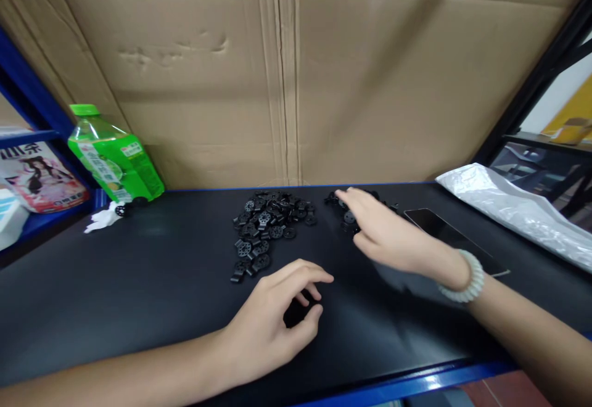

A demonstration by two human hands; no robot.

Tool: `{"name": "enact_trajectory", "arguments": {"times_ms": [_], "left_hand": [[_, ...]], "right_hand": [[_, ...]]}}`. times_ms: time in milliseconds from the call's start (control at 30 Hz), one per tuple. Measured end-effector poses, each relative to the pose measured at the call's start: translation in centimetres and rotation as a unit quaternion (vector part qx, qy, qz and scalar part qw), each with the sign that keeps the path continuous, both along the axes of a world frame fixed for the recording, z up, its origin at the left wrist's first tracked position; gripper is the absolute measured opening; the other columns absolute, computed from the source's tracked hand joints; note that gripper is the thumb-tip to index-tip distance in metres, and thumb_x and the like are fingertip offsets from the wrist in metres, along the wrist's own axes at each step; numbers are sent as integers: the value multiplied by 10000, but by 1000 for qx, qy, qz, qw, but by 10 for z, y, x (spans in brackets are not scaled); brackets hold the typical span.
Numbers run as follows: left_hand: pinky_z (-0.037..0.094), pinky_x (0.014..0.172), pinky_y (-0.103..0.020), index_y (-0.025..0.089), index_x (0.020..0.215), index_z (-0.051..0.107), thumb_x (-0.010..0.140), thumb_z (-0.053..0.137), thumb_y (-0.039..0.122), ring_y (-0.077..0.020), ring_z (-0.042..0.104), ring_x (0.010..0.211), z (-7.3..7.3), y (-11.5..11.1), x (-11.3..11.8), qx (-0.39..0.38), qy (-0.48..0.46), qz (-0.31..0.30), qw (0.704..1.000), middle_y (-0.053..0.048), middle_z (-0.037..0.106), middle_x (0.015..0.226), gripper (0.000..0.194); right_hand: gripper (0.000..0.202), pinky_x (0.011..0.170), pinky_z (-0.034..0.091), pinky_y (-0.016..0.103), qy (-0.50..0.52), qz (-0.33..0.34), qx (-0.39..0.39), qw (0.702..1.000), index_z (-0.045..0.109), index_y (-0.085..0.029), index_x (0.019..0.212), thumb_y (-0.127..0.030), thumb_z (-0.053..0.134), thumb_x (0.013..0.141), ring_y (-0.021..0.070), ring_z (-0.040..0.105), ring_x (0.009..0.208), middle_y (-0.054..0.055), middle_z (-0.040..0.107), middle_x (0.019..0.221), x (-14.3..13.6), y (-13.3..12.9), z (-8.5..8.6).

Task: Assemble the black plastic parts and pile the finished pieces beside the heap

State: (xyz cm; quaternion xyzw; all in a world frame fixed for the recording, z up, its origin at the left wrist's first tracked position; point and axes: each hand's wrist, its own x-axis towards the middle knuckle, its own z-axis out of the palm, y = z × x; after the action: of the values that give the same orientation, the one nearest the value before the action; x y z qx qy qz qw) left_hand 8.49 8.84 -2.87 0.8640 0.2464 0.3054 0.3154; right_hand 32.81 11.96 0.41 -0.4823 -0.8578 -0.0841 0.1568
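My left hand [275, 316] rests low over the black tabletop, its fingers curved and apart from the thumb, with nothing visible between them. Just beyond it lies a heap of small black plastic parts [275, 232], round discs with holes and a short tab. My right hand [387, 229], with a pale beaded bracelet [475, 279] at the wrist, stretches its fingers out over a second, smaller group of black parts [348, 217]. That hand partly covers the group, and I cannot tell whether its fingertips touch the parts.
A dark flat phone-like panel [451, 239] lies right of my right hand, near a silvery plastic bag [518, 203]. At left stand a green drink bottle [115, 163] and crumpled white tissue [104, 217]. Cardboard [208, 86] walls off the back; a blue edge [416, 385] borders the front.
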Motion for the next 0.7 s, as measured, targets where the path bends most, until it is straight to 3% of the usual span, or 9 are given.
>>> {"name": "enact_trajectory", "arguments": {"times_ms": [100, 267, 367, 500, 600, 700], "left_hand": [[534, 740, -250, 196, 1112, 586, 790, 507, 3, -142, 614, 853, 2, 1, 1, 3, 12, -11, 1000, -38, 618, 1046, 384], [522, 762, -258, 173, 1113, 595, 800, 510, 16, -150, 610, 852, 2, -1, 1, 21, 29, -29, 999, -57, 625, 1050, 360], [519, 773, -257, 166, 1112, 600, 797, 510, 9, -151, 612, 857, 1, -2, -1, 21, 31, -34, 999, -60, 628, 1046, 364], [523, 775, -256, 163, 1101, 608, 794, 512, 5, -149, 611, 845, 2, -1, -1, 10, 26, -27, 999, -57, 630, 1022, 358], [530, 765, -252, 159, 1078, 613, 792, 510, -2, -142, 611, 826, 2, 1, -1, -4, 14, -19, 1000, -51, 630, 987, 344], [533, 757, -251, 155, 1066, 615, 797, 508, -2, -138, 612, 817, 3, 0, 0, -6, 5, -21, 1000, -52, 636, 981, 329]], "right_hand": [[683, 1144, 332, 432, 22, 98, -63, 993, 225, 25, 1453, -47, 379, 792, 271, 314, 1395, 230, 354, 1482, -25, -4, -17], [576, 1137, 299, 533, -17, 151, -83, 985, 270, 171, 1372, -82, 343, 860, 382, 233, 1413, 364, 282, 1463, -41, 4, -37], [527, 1118, 337, 520, 30, 140, -89, 986, 328, 66, 1384, -111, 358, 888, 333, 347, 1366, 289, 389, 1433, -39, 3, -34], [424, 1020, 455, 394, 134, 129, -121, 975, 489, -118, 1262, -65, 420, 848, 217, 532, 1151, 126, 576, 1208, -37, -7, -23], [360, 964, 471, 343, 185, 107, -113, 970, 538, -132, 1162, -45, 459, 821, 187, 552, 1058, 99, 580, 1111, -38, -9, -25], [359, 956, 460, 385, 195, 64, -95, 974, 559, -109, 1155, -220, 622, 819, 231, 537, 1054, 121, 574, 1110, -42, -5, -35]]}}
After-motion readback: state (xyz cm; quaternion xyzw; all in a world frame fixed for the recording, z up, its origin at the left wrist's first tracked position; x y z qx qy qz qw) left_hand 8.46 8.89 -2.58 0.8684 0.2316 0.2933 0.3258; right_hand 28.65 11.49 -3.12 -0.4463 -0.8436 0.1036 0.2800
